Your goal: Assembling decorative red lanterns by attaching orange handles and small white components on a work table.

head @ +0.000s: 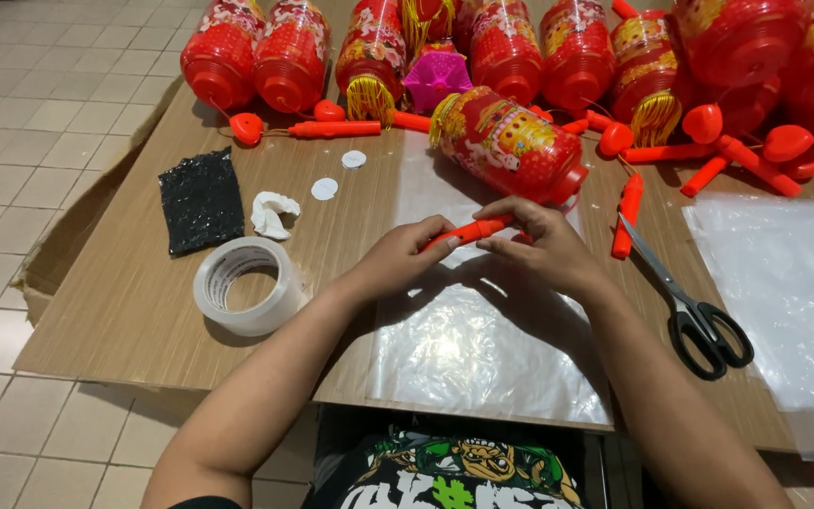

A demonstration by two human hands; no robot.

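Both hands meet over a clear plastic sheet (482,349) on a brown board (134,292). My left hand (398,254) and my right hand (544,245) pinch an orange-red plastic stick handle (471,231) between their fingertips. Just beyond the handle lies a red and gold paper lantern (506,141) on its side, with a yellow tassel at its left end. Whether the handle is joined to the lantern is hidden by my right hand.
Black-handled scissors (694,306) lie right of my right hand. A roll of clear tape (242,283), a black glittery patch (200,200), crumpled white paper (272,214) and two white discs (325,188) lie left. Several red lanterns (577,47) and loose handles (336,128) line the far edge. Another plastic sheet (784,292) is right.
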